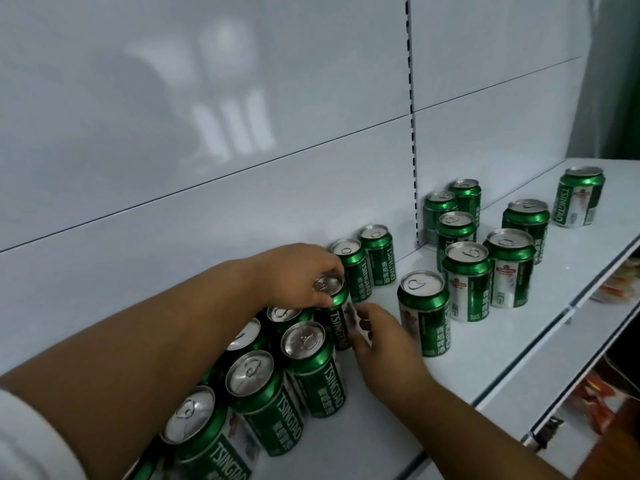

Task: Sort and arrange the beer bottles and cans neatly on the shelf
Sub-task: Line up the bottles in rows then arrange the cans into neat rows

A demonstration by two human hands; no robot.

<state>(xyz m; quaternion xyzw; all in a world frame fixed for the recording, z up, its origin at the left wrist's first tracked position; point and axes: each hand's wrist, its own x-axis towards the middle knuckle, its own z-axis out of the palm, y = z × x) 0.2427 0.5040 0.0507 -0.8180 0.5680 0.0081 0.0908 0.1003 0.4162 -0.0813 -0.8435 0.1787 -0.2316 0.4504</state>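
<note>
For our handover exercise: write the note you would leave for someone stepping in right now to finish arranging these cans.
Left hand grips the top of a green can; the right hand touches its side, fingers straight.
Done: cans at the left of the white shelf stand in tight rows.
Left: set this can in line, then bring over the lone can, the loose cluster beyond the upright, and the far can. All stand upright; no bottles in view.

We see left hand (298, 275) gripping a green can (334, 313) by its top | right hand (377, 337) fingers touching its side | more cans upright on white shelf (398, 403).
</note>
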